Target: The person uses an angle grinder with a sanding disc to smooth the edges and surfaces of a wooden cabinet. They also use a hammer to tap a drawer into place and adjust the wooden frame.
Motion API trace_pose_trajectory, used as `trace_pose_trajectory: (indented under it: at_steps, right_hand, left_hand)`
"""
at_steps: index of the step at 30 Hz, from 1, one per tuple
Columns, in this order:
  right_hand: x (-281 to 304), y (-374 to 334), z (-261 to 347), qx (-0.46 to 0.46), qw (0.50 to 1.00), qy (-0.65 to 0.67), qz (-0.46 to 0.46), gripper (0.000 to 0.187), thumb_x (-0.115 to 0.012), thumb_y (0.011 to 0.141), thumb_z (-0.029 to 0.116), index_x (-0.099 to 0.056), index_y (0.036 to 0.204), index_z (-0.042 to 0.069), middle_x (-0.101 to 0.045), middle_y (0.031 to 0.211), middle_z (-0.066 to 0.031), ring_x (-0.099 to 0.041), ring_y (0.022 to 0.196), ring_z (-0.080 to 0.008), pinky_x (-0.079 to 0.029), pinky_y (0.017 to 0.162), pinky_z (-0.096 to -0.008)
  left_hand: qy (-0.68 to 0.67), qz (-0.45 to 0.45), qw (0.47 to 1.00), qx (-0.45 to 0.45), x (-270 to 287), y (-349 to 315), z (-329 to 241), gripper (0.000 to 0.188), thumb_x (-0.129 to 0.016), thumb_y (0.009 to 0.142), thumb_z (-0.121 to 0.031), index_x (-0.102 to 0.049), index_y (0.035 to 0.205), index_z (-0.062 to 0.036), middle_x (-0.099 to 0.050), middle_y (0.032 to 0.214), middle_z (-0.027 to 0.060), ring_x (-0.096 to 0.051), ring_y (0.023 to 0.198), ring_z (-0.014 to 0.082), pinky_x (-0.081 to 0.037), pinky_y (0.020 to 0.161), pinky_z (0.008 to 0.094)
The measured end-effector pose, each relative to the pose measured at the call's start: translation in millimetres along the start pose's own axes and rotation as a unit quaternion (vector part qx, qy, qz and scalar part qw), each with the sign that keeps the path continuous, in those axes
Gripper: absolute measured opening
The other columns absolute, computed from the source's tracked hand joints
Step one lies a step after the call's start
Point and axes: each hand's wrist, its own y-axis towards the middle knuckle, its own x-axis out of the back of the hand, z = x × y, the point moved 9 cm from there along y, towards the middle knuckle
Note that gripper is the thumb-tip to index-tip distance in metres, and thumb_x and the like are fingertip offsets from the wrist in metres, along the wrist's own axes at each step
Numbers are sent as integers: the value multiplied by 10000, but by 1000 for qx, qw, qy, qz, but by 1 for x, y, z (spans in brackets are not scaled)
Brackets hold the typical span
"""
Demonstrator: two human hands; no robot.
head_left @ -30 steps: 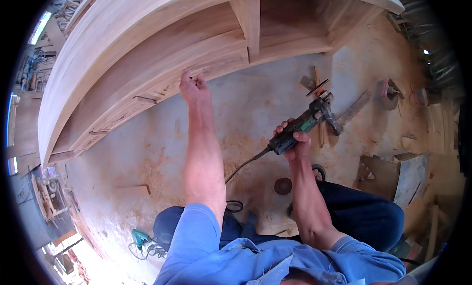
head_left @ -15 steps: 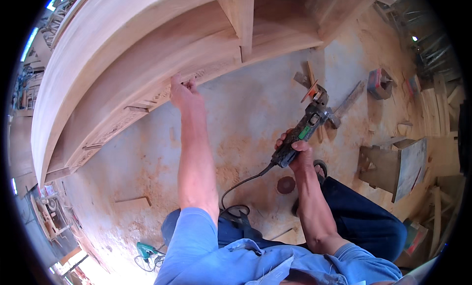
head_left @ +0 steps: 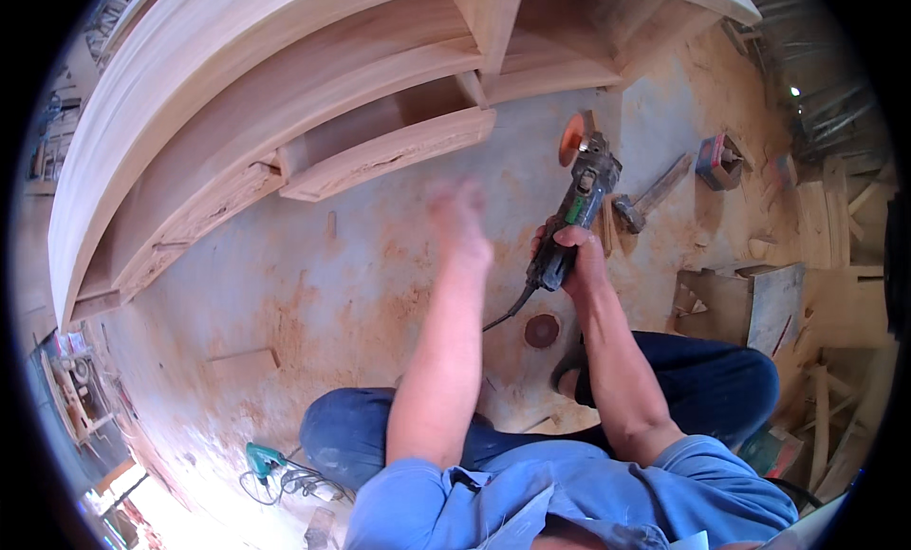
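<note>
My right hand (head_left: 570, 251) is wrapped round the body of a black angle grinder (head_left: 579, 204). An orange-brown disc (head_left: 571, 139) sits at the grinder's far end, and its cord trails back toward my lap. My left hand (head_left: 457, 210) is in mid-air over the floor, smeared by motion, so its fingers cannot be made out; nothing shows in it. Beyond it stands a large curved piece of unpainted wooden furniture (head_left: 237, 71). One of its drawers (head_left: 394, 151), with a carved front, sticks out partway, and another carved front (head_left: 213, 208) is to its left.
A hammer (head_left: 655, 194) lies right of the grinder, with a small open box (head_left: 719, 161) beyond. A wooden crate (head_left: 745, 303) stands at right. A round sanding disc (head_left: 542, 331) and a wood offcut (head_left: 244, 365) lie on the dusty floor. A green power tool (head_left: 266, 458) with a cord lies lower left.
My left hand has left the carved drawer front and moved right and toward me. That drawer now stands partly pulled out. The grinder has turned more upright, its disc facing differently.
</note>
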Motion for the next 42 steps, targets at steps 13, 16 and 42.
trace_pose_trajectory:
  at_steps: [13, 16, 42]
  right_hand:
    - [-153, -86, -43, -94, 952, -239, 170, 448, -752, 666, 199, -628, 1031, -30, -665, 813, -126, -664, 655, -227, -563, 619, -344]
    - [-179, -83, -71, -86, 928, -297, 207, 472, -749, 667, 220, -620, 1041, -37, -662, 814, -133, -661, 625, -241, -571, 593, -349]
    - [-189, -33, -47, -30, 938, -307, 156, 567, -724, 656, 149, -530, 1161, -19, -628, 850, -129, -647, 645, -229, -547, 563, -342]
  left_hand:
    - [77, 198, 977, 4, 14, -68, -81, 324, -816, 830, -231, -696, 984, 28, -712, 881, 96, -660, 749, 162, -544, 704, 311]
    - [73, 157, 985, -26, 49, -61, -104, 348, -820, 828, -237, -692, 1001, 37, -718, 893, 130, -677, 737, 186, -563, 700, 322]
    - [22, 207, 974, 92, 12, -25, -82, 265, -771, 817, -185, -662, 946, 19, -707, 810, 138, -681, 662, 214, -568, 631, 353]
